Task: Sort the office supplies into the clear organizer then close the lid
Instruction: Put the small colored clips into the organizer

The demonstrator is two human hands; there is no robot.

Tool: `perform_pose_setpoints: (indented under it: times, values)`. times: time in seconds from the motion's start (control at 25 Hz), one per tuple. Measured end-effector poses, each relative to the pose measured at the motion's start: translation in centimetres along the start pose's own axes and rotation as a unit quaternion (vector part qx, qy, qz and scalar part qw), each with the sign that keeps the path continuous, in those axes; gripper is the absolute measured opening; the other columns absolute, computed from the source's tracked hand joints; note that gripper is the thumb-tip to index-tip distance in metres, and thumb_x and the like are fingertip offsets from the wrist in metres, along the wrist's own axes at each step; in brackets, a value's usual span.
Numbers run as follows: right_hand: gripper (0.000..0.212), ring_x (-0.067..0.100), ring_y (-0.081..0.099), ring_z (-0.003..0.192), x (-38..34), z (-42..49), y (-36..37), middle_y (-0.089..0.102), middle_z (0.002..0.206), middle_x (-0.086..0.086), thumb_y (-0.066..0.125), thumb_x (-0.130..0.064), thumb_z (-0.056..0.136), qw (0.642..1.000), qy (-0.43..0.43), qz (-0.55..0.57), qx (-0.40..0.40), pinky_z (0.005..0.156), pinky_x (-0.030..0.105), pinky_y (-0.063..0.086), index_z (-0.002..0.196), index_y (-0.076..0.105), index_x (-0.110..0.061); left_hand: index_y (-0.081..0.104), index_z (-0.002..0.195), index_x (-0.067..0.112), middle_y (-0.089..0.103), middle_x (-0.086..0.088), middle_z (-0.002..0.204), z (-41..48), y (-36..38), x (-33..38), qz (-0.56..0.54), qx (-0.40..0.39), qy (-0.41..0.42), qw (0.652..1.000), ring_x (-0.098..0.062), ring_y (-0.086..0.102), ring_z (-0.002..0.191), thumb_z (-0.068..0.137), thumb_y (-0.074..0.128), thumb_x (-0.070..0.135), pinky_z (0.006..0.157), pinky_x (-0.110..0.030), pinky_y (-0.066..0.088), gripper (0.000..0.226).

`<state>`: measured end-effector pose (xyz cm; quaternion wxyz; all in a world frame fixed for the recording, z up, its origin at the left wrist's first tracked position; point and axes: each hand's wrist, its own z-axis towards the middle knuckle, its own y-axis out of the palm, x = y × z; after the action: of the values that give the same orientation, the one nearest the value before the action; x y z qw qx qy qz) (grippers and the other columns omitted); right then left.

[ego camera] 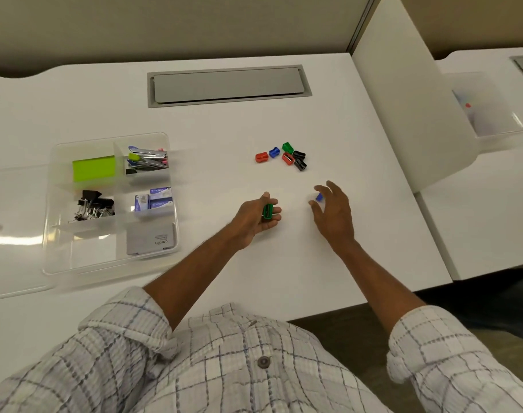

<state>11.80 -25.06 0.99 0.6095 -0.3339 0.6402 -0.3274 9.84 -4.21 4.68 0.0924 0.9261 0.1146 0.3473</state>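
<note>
Plainly, the green sharpener (267, 211) lies curled in the left hand (251, 218), probably headed for the clear organizer (75, 251) at left. The right hand (333, 210), grip wide, hovers over a blue sharpener (319, 197); 6 others (287, 158) wait on the table (224, 138).

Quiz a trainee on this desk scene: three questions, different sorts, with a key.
1. True or false: the left hand holds a red sharpener.
2. Which organizer compartment holds nothing? A near-left, B far-left, C far-right.
3. Count the sharpeners in the far cluster.
Key: 1 false, it holds the green sharpener; 2 A; 3 six.
</note>
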Motion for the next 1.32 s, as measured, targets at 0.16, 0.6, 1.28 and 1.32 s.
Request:
perform_pose_setpoints:
  times: [0.16, 0.6, 1.28, 1.32]
  values:
    - [0.024, 0.024, 0.058, 0.111, 1.8, 1.5, -0.4, 0.061, 0.121, 0.007, 0.063, -0.012, 0.094, 1.0, -0.012, 0.0, -0.013, 0.1, 0.038, 0.049, 0.118, 0.063, -0.01, 0.062, 0.122, 0.006, 0.067, -0.013, 0.116, 0.9, -0.3, 1.6, -0.013, 0.017, 0.012, 1.0, -0.024, 0.065, 0.104, 0.107, 0.043, 0.032, 0.093, -0.034, 0.056, 0.037]
    - [0.024, 0.017, 0.049, 0.056, -3.8, 8.2, 0.4, 0.055, 0.074, 0.001, 0.055, -0.034, 0.097, 1.0, 0.012, -0.011, 0.01, 0.046, 0.026, 0.029, 0.101, 0.043, -0.014, 0.06, 0.128, 0.007, 0.067, -0.014, 0.123, 3.6, -0.1, 5.4, -0.04, 0.049, 0.014, 0.998, -0.029, 0.065, 0.116, 0.107, 0.042, 0.03, 0.099, -0.038, 0.055, 0.037]
    - [0.028, 0.02, 0.059, 0.079, -3.3, 9.7, 1.5, 0.06, 0.085, -0.002, 0.06, -0.037, 0.093, 0.997, 0.075, -0.024, -0.022, 0.067, 0.033, 0.047, 0.11, 0.059, -0.015, 0.06, 0.129, 0.007, 0.067, -0.014, 0.125, 5.0, -1.3, 5.8, -0.057, 0.06, -0.01, 0.997, -0.029, 0.065, 0.118, 0.102, 0.054, 0.03, 0.101, -0.038, 0.055, 0.036]
    - [0.029, 0.02, 0.059, 0.078, -3.7, 9.2, 1.4, 0.061, 0.085, -0.001, 0.06, -0.038, 0.093, 0.994, 0.097, 0.022, -0.038, 0.069, 0.034, 0.049, 0.109, 0.06, -0.014, 0.06, 0.13, 0.007, 0.067, -0.014, 0.126, 4.8, -1.2, 5.7, -0.053, 0.062, -0.009, 0.997, -0.029, 0.065, 0.118, 0.102, 0.054, 0.029, 0.102, -0.039, 0.054, 0.036]
